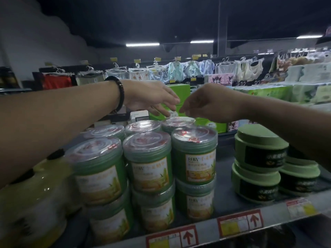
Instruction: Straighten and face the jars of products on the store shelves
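Jars: green plastic jars (194, 154) with film-wrapped lids and yellow labels, stacked two high just behind the grey shelf lip (206, 228).
Rear jar (179, 122): back row, farthest from the lip.
Left hand (152, 99): fingers stretched loosely over the rear jar, holding nothing.
Right hand (209, 102): fingers curled down at that jar's lid; whether it grasps anything, I cannot tell.
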Demonstrator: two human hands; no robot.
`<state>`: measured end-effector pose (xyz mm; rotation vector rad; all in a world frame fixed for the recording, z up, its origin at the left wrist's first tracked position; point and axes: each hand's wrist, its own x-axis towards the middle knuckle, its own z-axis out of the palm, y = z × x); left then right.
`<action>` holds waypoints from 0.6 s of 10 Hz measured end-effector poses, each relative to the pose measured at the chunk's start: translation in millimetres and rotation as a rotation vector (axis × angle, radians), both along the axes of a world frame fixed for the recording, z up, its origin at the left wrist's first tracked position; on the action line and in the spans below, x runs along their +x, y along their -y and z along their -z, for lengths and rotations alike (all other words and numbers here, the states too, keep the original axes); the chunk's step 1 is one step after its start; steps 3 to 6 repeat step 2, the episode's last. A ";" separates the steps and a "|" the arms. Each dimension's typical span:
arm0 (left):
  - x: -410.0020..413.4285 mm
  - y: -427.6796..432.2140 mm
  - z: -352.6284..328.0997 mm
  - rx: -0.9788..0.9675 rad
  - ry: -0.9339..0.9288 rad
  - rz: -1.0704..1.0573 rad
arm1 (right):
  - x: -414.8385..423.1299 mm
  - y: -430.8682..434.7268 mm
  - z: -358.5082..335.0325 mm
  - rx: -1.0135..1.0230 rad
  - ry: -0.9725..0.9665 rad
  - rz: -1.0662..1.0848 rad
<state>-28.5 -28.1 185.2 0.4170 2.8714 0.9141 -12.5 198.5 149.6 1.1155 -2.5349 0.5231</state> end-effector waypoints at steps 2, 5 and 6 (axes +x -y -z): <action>35.0 1.7 -5.6 0.145 -0.112 0.002 | 35.7 10.6 3.9 -0.196 -0.018 0.029; 35.0 1.7 -5.6 0.145 -0.112 0.002 | 35.7 10.6 3.9 -0.196 -0.018 0.029; 35.0 1.7 -5.6 0.145 -0.112 0.002 | 35.7 10.6 3.9 -0.196 -0.018 0.029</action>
